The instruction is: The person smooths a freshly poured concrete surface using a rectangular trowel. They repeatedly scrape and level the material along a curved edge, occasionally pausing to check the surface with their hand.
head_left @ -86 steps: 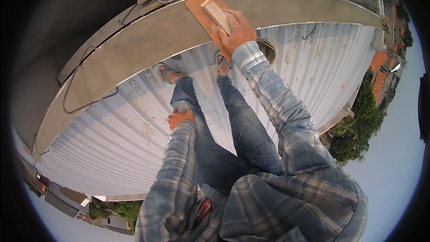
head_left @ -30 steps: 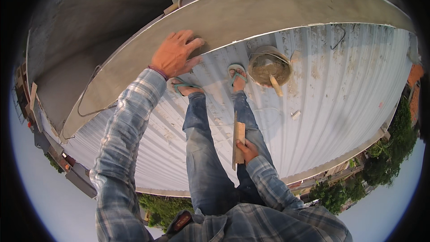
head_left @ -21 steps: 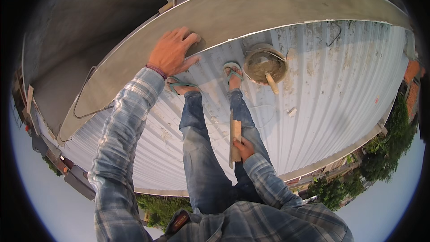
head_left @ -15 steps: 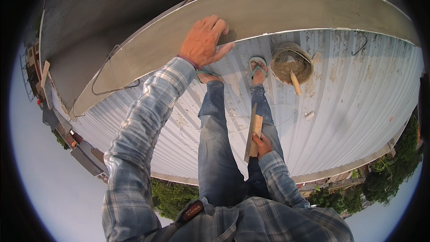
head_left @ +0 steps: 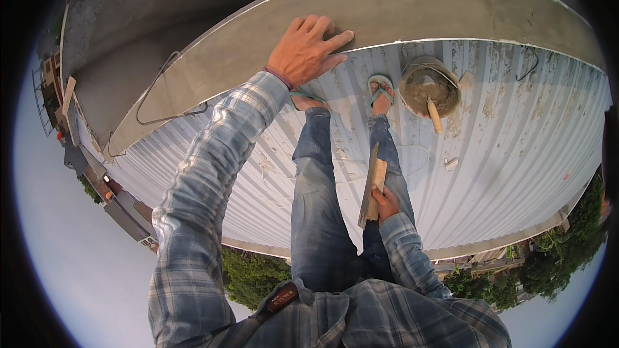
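Leftmost, grey band (head_left: 412, 9): begins near nine o'clock, arches over twelve and ends past two; coated along all of its visible face and, by the look of it, largely smoothed, though fine flaws are too small to tell.
Bent rod (head_left: 173, 118): between nine and ten o'clock, lying across the band's left end.
Left hand (head_left: 306, 48): twelve o'clock, over the band's lower edge, fingers spread and loosely bent, nothing seen in them; whether the tips press on the surface I cannot tell.
Float (head_left: 368, 196): four o'clock, turned edge-on in front of the lower leg, well apart from the band, so no smoothing is under way with it.
Right hand (head_left: 387, 205): four o'clock, fingers closed around the float's wooden grip.
Bucket (head_left: 404, 93): two o'clock, beside the foot, with mortar (head_left: 422, 88) left inside and a wooden tool handle (head_left: 434, 117) leaning out; so material seems available, though whether more coating is needed is unclear.
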Demonstrator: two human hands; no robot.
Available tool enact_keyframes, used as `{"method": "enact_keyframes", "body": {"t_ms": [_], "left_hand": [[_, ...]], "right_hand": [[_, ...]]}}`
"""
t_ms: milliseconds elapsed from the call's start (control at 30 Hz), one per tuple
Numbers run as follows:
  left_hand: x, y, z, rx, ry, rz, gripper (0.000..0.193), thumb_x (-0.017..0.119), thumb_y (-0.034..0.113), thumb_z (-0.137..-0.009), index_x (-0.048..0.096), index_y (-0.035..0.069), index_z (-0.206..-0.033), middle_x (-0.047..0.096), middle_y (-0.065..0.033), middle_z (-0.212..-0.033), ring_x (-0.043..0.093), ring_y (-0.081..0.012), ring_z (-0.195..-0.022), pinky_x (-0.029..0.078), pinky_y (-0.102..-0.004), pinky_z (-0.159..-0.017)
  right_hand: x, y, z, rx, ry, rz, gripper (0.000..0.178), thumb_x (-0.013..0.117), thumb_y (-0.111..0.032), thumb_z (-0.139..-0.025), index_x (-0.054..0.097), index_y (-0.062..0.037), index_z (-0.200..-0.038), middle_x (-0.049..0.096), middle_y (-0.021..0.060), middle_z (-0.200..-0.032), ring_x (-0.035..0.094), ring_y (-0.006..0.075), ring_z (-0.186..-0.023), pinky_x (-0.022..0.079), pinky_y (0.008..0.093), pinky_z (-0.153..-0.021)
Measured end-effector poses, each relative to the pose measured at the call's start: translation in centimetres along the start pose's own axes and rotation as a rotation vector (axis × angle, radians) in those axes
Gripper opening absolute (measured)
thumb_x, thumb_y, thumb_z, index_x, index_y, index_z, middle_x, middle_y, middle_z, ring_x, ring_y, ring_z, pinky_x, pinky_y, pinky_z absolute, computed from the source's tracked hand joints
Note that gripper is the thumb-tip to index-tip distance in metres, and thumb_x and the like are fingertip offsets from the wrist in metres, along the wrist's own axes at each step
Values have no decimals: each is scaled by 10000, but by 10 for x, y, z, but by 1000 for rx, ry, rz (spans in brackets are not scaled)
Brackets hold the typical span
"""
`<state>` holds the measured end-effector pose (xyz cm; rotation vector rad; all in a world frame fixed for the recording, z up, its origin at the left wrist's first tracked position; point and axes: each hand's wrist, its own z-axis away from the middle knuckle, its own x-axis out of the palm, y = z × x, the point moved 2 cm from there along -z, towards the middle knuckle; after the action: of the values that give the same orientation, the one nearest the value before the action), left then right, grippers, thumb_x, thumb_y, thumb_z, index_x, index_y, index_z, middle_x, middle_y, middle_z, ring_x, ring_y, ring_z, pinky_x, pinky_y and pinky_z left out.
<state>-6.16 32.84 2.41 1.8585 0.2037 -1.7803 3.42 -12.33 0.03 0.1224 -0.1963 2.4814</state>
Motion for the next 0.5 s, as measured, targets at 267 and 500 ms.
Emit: {"method": "enact_keyframes", "body": {"t_ms": [267,500], "left_hand": [[-4,4,-15,-25,-6,63,382,747,424,-875,660,177,-1154,544,-57,-1046,529,-259,-996,442,-401,-889],[0,5,-12,-30,55,79,380,736,456,-882,660,172,-1123,544,-67,-1046,527,-265,-998,436,-403,-889]], "right_hand": [[2,2,0,-1,7,-20,484,700,-346,-958,646,27,-1261,684,57,-1069,629,145,-937,492,292,-841],[-1,8,-3,-16,-5,4,507,699,-371,-955,647,29,-1262,682,57,-1058,625,145,-931,488,292,-839]]}}
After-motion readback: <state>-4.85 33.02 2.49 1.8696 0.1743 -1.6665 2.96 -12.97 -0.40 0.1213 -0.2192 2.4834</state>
